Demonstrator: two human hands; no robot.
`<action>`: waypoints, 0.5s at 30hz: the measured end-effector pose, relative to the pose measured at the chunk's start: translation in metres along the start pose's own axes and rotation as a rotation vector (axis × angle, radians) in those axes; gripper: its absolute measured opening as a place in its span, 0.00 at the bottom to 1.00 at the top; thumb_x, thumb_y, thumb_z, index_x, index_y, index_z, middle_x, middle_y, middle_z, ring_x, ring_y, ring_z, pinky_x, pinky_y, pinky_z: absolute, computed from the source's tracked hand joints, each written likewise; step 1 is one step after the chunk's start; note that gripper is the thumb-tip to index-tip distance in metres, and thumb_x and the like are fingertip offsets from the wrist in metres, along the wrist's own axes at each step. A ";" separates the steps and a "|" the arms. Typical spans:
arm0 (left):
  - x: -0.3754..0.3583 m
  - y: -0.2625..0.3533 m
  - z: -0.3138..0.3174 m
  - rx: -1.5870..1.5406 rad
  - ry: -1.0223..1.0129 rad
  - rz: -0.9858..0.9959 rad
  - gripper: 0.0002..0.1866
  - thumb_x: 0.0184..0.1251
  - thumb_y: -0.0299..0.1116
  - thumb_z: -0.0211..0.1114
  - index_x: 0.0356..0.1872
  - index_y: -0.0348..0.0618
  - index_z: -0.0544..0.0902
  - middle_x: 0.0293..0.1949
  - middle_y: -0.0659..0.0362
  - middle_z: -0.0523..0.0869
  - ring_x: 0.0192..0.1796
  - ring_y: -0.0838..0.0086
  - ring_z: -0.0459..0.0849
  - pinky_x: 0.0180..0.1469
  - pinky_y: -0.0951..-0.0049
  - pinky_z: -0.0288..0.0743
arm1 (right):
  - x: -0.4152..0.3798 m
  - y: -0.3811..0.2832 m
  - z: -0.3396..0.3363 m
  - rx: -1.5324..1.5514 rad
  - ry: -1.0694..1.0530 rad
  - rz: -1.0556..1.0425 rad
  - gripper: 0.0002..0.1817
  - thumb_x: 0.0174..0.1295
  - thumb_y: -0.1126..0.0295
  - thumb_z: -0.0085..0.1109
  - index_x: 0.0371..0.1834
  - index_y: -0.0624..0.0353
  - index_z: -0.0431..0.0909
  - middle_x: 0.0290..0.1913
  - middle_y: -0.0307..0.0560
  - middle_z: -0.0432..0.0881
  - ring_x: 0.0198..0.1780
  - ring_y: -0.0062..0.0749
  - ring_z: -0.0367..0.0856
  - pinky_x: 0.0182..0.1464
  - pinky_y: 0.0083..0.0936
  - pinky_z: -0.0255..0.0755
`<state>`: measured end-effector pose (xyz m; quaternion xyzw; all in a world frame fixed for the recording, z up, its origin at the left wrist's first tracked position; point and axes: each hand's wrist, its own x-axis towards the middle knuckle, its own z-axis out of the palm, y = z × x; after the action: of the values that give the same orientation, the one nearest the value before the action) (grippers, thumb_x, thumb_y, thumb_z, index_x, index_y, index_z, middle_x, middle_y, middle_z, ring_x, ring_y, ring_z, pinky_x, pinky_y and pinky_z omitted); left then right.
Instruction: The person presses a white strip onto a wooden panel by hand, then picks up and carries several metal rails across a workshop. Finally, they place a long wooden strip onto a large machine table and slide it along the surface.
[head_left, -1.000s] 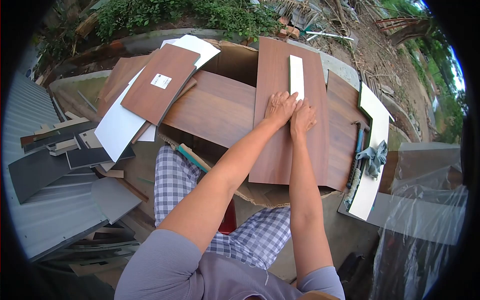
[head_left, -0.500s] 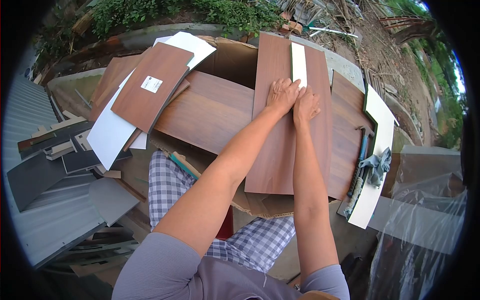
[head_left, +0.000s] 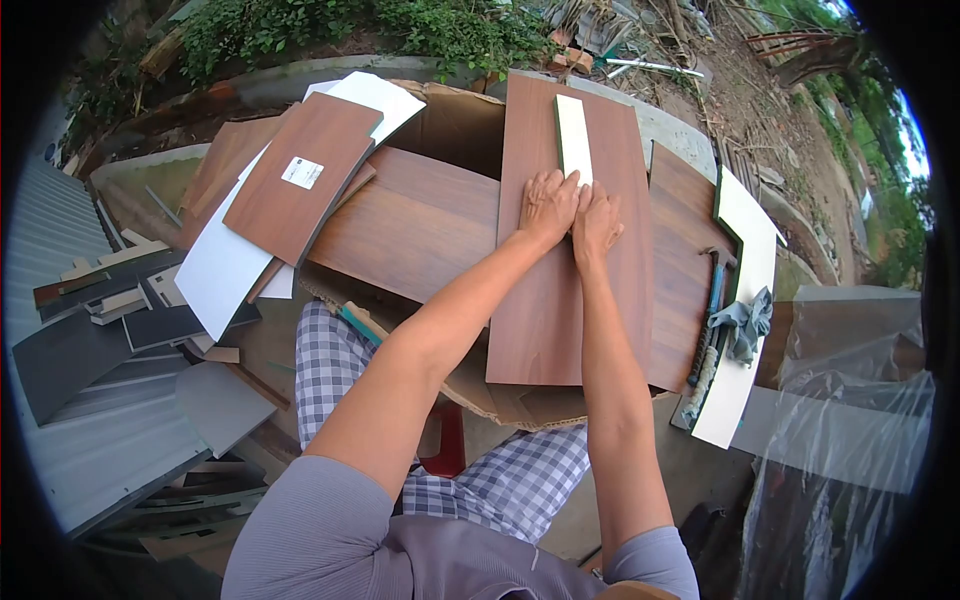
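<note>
A narrow cream strip [head_left: 574, 135] lies lengthwise on a large brown wood-grain board [head_left: 540, 310]. My left hand [head_left: 549, 208] is closed over the near end of the strip from the left side. Beside it, my right hand [head_left: 598, 222] is closed on the same end from the right, with the thumbs close together. The fingers cover that end of the strip. Beneath the large board, another brown panel [head_left: 410, 215] lies crosswise on an open cardboard box [head_left: 455, 130].
To the left, brown and white panels are stacked, the top brown one [head_left: 265, 215] carrying a label. A hammer [head_left: 716, 290], a grey-blue cloth [head_left: 744, 322] and a white panel [head_left: 735, 390] lie at the right. Clear plastic sheeting [head_left: 840, 420] hangs beyond them. Dark offcuts [head_left: 75, 350] are at far left.
Both hands and the cream strip have shifted left and slightly towards me across the large board. The whole view has also moved a little.
</note>
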<state>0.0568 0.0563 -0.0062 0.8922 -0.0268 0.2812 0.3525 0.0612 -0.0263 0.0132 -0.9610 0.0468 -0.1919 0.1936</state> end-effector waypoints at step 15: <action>-0.205 0.084 -0.119 -0.064 -0.119 0.042 0.18 0.59 0.32 0.58 0.52 0.39 0.77 0.30 0.56 0.74 0.37 0.64 0.73 0.42 0.65 0.65 | -0.226 0.030 -0.111 -0.009 -0.001 -0.036 0.16 0.63 0.62 0.52 0.50 0.56 0.76 0.36 0.48 0.73 0.38 0.41 0.75 0.38 0.37 0.59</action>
<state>-0.1934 0.0392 0.0087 0.8949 -0.0752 0.2340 0.3725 -0.1905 -0.0562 0.0170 -0.9626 0.0302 -0.1948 0.1856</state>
